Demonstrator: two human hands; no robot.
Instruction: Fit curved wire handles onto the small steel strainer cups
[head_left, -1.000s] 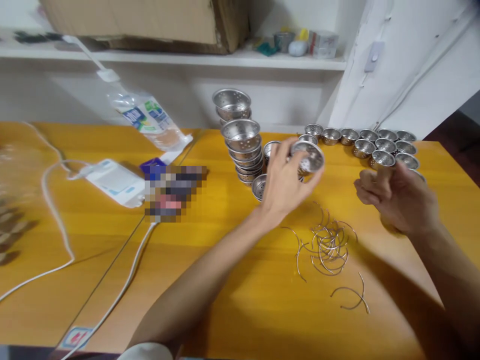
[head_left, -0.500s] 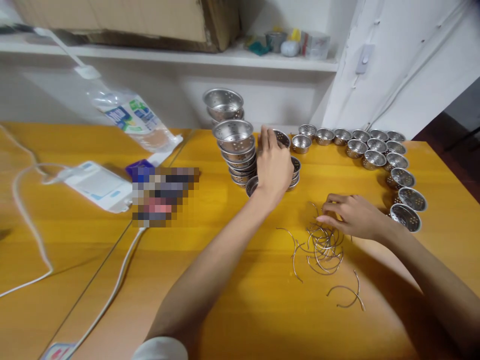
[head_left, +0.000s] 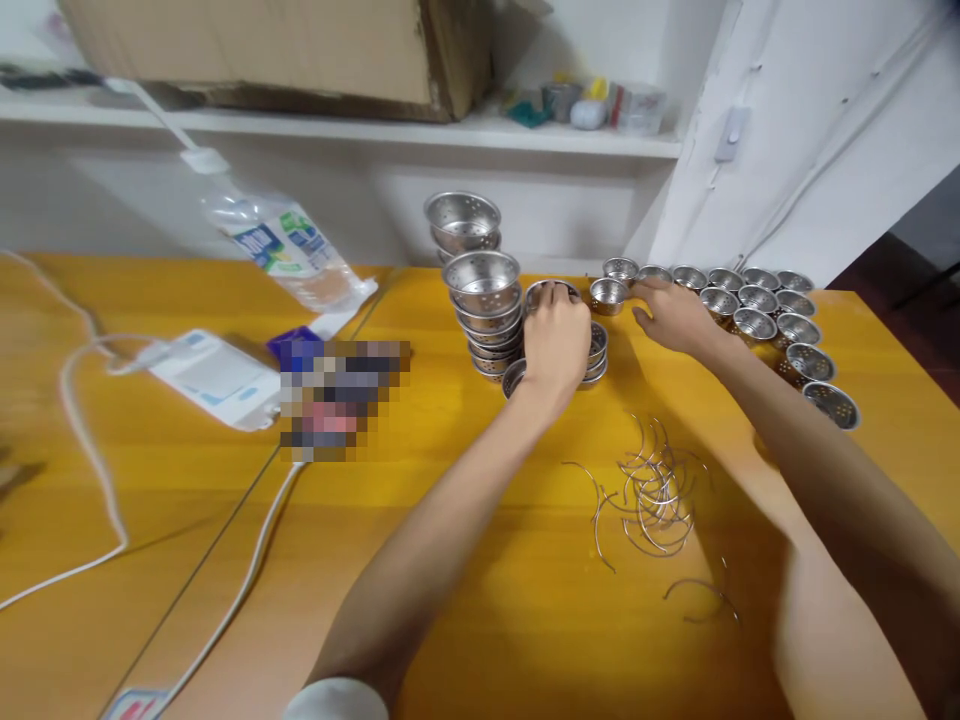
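Note:
My left hand (head_left: 559, 335) curls its fingers over the rim of a perforated steel cup (head_left: 541, 296) in the cluster of stacked cups; its palm side is hidden. Left of it rises a tall stack of similar cups (head_left: 481, 280). My right hand (head_left: 675, 312) reaches over the back row, fingers forward and thumb apart, with nothing visible in it. Its fingertips are close to a small perforated cup (head_left: 607, 296); whether they touch it I cannot tell. Nearer to me lies a loose heap of curved metal wires (head_left: 656, 490).
More small perforated cups (head_left: 756, 324) line the table's back and right side. On the left lie a plastic bottle (head_left: 289, 245), a white device (head_left: 214, 378) with cables, and a blurred-out patch. A shelf (head_left: 360, 128) with a cardboard box (head_left: 262, 55) runs behind.
My right hand has moved from the wire heap up and away to the back row of small cups. My left hand stays at the cup cluster. The view has shifted slightly.

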